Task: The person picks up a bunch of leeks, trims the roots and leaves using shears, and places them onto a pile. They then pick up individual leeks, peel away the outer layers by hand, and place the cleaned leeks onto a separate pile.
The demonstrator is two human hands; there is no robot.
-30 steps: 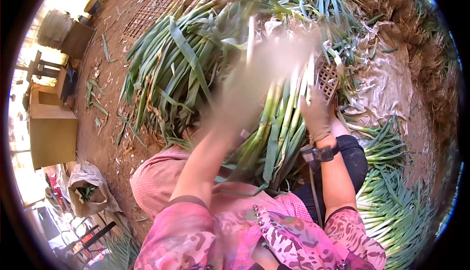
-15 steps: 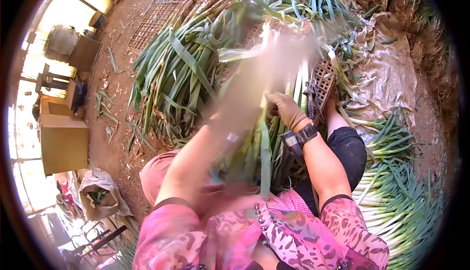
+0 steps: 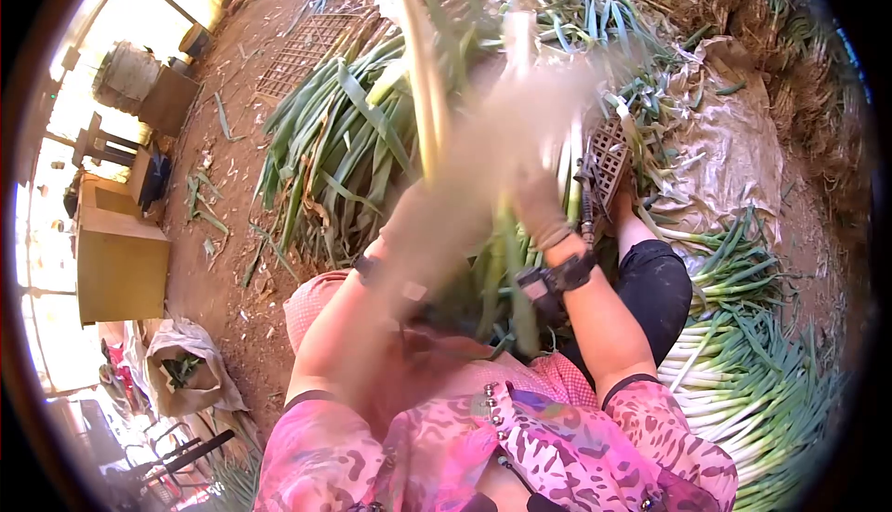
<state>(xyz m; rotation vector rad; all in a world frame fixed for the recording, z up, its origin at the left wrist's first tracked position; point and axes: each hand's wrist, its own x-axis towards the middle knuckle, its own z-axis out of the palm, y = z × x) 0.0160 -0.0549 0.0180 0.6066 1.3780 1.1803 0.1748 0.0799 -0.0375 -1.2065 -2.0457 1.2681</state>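
A pale blurred smear hides much of the middle. My left hand [image 3: 415, 213], blurred, is closed round the lower part of a pale leek stalk [image 3: 424, 85] that rises upright from it. To its right, my gloved right hand [image 3: 542, 203] holds a leek [image 3: 522, 294], its green leaves hanging below the hand. The fingertips of both hands are indistinct. More white stalks stand just beyond my right hand. A large heap of green leek leaves [image 3: 325, 154] lies to the left of my hands.
A plastic crate [image 3: 609, 154] stands beside my right foot. Cleaned leeks [image 3: 734, 391] lie in a pile at lower right, near a crumpled sheet [image 3: 729, 154]. Another grid crate [image 3: 302, 52], a yellow box [image 3: 121, 266] and an open sack [image 3: 190, 363] are at left.
My left hand has come into clearer view, with a pale stalk now upright above it. My right hand has shifted slightly, and the leaves under it have swung right.
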